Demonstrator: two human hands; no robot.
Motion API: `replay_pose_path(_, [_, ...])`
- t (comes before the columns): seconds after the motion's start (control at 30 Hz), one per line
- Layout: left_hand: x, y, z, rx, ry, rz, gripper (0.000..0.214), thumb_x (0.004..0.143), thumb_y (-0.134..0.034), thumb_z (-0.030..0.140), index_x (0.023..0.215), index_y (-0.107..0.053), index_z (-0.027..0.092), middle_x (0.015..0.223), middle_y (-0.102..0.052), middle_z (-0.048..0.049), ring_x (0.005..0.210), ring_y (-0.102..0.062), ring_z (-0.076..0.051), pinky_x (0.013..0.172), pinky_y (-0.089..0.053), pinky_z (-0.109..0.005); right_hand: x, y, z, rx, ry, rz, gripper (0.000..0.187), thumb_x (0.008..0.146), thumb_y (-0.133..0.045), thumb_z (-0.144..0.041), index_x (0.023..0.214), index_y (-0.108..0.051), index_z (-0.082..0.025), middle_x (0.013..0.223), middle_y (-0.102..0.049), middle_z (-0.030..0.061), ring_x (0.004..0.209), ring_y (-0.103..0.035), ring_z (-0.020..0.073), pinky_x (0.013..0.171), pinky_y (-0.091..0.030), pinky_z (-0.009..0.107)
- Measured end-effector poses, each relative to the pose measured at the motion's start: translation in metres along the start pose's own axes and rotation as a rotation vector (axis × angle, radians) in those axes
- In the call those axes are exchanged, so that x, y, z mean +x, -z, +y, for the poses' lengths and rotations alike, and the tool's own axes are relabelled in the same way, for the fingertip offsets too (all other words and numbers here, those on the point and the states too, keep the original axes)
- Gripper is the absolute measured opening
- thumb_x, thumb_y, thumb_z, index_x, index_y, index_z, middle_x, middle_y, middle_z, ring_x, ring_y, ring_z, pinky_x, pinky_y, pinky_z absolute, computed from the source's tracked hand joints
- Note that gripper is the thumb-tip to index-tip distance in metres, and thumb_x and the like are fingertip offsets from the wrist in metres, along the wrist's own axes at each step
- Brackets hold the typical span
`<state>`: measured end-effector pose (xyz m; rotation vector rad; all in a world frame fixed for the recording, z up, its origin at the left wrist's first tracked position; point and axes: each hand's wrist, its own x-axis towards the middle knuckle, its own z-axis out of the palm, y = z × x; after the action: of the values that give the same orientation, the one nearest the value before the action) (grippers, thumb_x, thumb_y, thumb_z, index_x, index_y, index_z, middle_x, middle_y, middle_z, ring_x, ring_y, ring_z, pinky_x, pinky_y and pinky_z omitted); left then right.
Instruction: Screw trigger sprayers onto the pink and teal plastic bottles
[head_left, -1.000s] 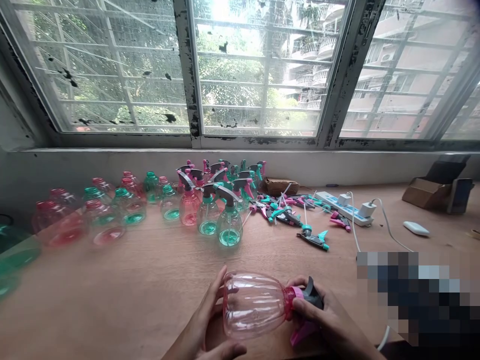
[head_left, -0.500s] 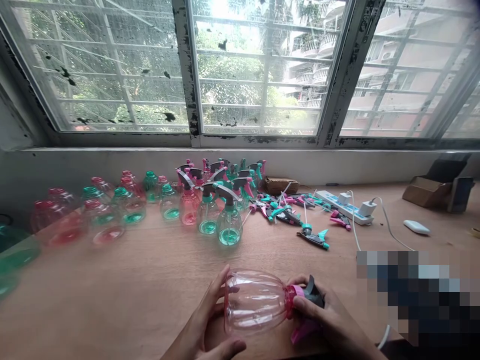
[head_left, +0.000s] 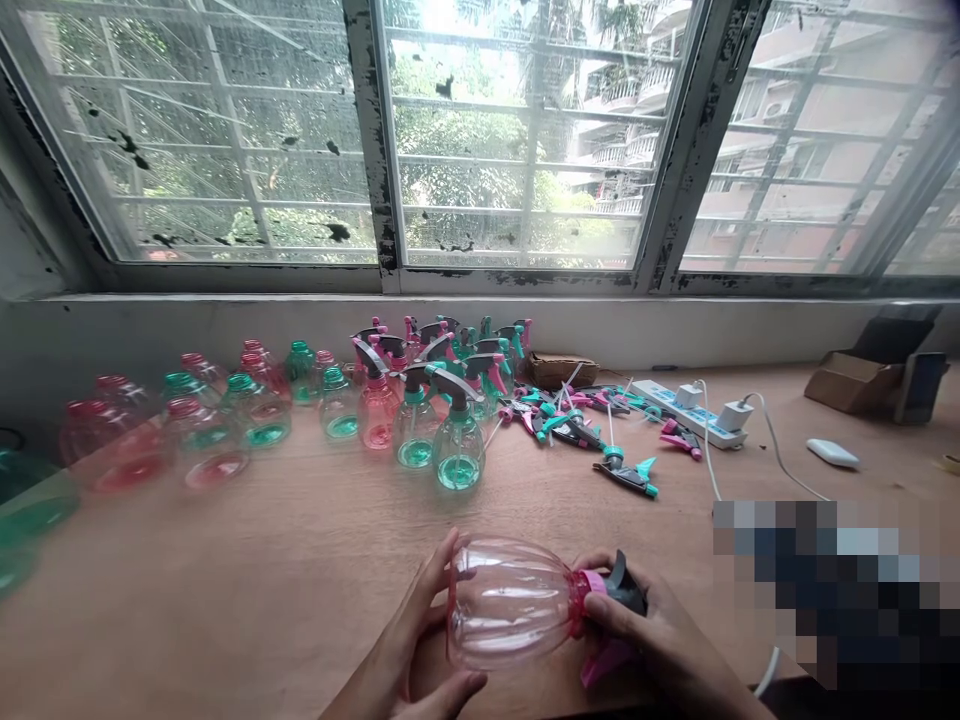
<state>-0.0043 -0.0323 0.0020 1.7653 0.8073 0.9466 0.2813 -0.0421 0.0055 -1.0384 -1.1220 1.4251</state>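
A clear pink spray bottle lies on its side in the air above the table's front edge, its base to the left. My left hand is curved around the base end, fingers behind and thumb below. At the neck, my right hand grips the pink collar of the black and pink spray head, thumb in front. The pink trigger part hangs under the right hand. Parts of the fingers of both hands are hidden behind the bottle.
Headless pink and green bottles stand at the left, with bottles wearing spray heads in the middle. Loose spray heads lie right of them, near a white power strip, a white mouse and a cardboard box.
Almost nothing differs. The bottle and both hands have shifted very slightly to the left, and the grip looks the same.
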Motion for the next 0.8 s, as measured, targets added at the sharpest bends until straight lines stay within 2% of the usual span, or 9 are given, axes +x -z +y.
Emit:
replay_pose_path(0.13, [-0.0007, 0.0025, 0.0008, -0.065, -0.002, -0.025, 0.088, 0.092, -0.070, 0.046, 0.160, -0.013, 0.042, 0.165, -0.035, -0.0047, 0.144, -0.045, -0.033, 0.120, -0.037, -0.044, -0.0002, -0.0006, -0.0008, 0.025, 0.011, -0.020, 0.039, 0.075, -0.086, -0.047, 0.092, -0.070, -0.016, 0.065, -0.076, 0.0015, 0.058, -0.065, 0.0153, 0.058, -0.047, 0.025])
replay_pose_path(0.23, [-0.0008, 0.0056, 0.0049, -0.103, 0.023, -0.043, 0.085, 0.092, -0.071, 0.041, 0.159, -0.018, 0.044, 0.168, -0.030, -0.0012, 0.148, -0.039, -0.032, 0.122, -0.035, -0.043, -0.0003, -0.0005, -0.0011, 0.022, 0.008, -0.021, 0.039, 0.075, -0.086, -0.047, 0.092, -0.070, -0.016, 0.065, -0.076, 0.0017, 0.059, -0.065, 0.0155, 0.058, -0.048, 0.025])
replay_pose_path(0.4, [0.0006, 0.0049, 0.0058, -0.099, 0.077, -0.041, 0.087, 0.090, -0.073, 0.046, 0.159, -0.020, 0.040, 0.167, -0.032, -0.0040, 0.144, -0.046, -0.033, 0.121, -0.037, -0.043, 0.0001, 0.0004, 0.0004, 0.020, 0.000, -0.013, 0.041, 0.073, -0.087, -0.048, 0.091, -0.071, -0.016, 0.065, -0.076, 0.0018, 0.058, -0.065, 0.0162, 0.057, -0.046, 0.025])
replay_pose_path(0.57, [0.0009, 0.0010, -0.0007, -0.040, 0.032, 0.010, 0.084, 0.092, -0.070, 0.048, 0.159, -0.019, 0.043, 0.166, -0.035, -0.0017, 0.146, -0.043, -0.031, 0.122, -0.035, -0.042, 0.0000, -0.0006, -0.0009, 0.021, -0.013, -0.009, 0.040, 0.072, -0.087, -0.049, 0.089, -0.071, -0.017, 0.066, -0.077, 0.0020, 0.058, -0.064, 0.0166, 0.057, -0.045, 0.025])
replay_pose_path(0.73, [-0.0007, 0.0029, 0.0069, -0.061, 0.060, 0.003, 0.087, 0.091, -0.073, 0.041, 0.160, -0.019, 0.040, 0.166, -0.036, -0.0026, 0.152, -0.032, -0.033, 0.124, -0.032, -0.045, -0.0006, -0.0008, -0.0023, 0.012, -0.020, -0.015, 0.042, 0.071, -0.087, -0.051, 0.090, -0.071, -0.017, 0.066, -0.077, 0.0026, 0.059, -0.065, 0.0177, 0.057, -0.046, 0.026])
replay_pose_path(0.8, [-0.0013, 0.0042, 0.0083, -0.102, 0.078, -0.018, 0.090, 0.090, -0.074, 0.042, 0.160, -0.018, 0.038, 0.166, -0.036, -0.0041, 0.152, -0.033, -0.034, 0.125, -0.031, -0.047, -0.0006, -0.0005, -0.0020, 0.013, -0.012, -0.019, 0.041, 0.072, -0.087, -0.050, 0.090, -0.071, -0.017, 0.066, -0.077, 0.0027, 0.060, -0.066, 0.0178, 0.058, -0.046, 0.026])
